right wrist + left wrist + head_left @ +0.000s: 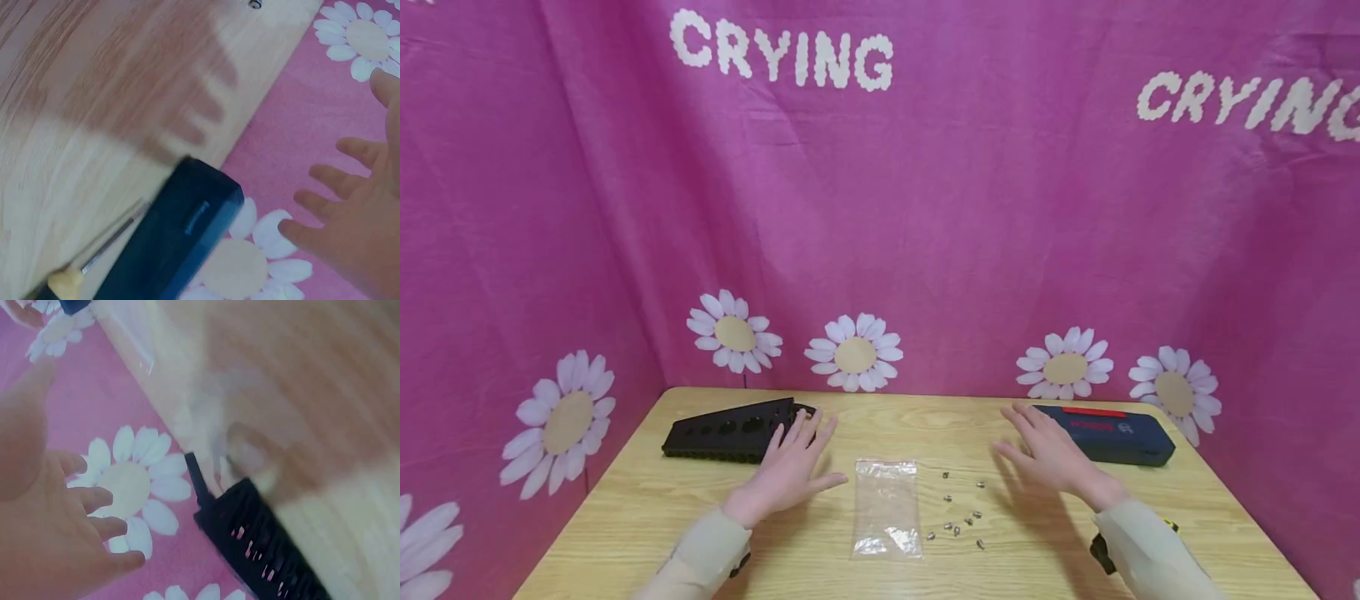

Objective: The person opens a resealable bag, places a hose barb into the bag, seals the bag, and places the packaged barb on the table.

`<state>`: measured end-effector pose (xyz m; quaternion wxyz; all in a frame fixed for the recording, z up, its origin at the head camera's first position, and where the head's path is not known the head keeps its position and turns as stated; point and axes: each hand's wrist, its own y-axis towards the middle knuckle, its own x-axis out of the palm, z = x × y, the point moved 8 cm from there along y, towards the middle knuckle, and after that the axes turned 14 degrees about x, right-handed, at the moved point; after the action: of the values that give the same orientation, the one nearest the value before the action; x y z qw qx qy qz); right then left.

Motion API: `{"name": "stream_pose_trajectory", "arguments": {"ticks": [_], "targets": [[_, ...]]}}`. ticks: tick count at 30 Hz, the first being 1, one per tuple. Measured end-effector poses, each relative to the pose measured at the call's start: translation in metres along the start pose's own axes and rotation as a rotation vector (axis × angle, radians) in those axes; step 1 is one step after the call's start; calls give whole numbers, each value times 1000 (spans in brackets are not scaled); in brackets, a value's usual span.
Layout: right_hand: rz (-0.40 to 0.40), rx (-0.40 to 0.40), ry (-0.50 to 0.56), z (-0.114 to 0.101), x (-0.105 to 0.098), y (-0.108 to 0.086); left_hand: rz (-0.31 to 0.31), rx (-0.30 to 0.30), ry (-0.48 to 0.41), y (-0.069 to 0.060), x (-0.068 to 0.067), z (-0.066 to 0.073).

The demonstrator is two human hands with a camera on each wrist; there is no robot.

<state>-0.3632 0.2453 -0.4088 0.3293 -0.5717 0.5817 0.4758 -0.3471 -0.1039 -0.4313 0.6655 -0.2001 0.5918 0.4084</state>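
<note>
My left hand (pixel 792 471) hovers with spread fingers over the table's left side, near a black tapered holder (pixel 700 435) with round holes. In the left wrist view its fingers are loosely extended around nothing. My right hand (pixel 1051 450) is likewise raised and holds nothing, beside a dark blue Bosch case (pixel 1131 442) with a red strip. Between the hands lies a flat, clear plastic zip bag (pixel 886 504). Several small metal pieces (pixel 948 526), too small to identify surely, are scattered to its right.
A screwdriver with a yellow and black handle (pixel 65 284) lies beside the case, mostly hidden by my right sleeve in the head view. The wooden table (pixel 820 575) ends at a pink flowered cloth (pixel 940 250) behind and along both sides.
</note>
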Motion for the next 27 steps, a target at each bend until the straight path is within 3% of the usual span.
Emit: {"name": "stream_pose_trajectory", "arguments": {"ticks": [6,11,15,22,27], "targets": [[-81,-29,95,-6,18,12,-5,66,-36,-8,8,18],[-134,-118,166,-17,34,22,-32,140,-66,-14,20,31],[-175,-161,220,-26,46,28,-52,210,-39,-16,29,43],[-252,-137,273,-39,68,40,-128,267,9,-20,49,59],[-328,-118,310,-56,79,47,-152,298,31,-21,53,68]]}}
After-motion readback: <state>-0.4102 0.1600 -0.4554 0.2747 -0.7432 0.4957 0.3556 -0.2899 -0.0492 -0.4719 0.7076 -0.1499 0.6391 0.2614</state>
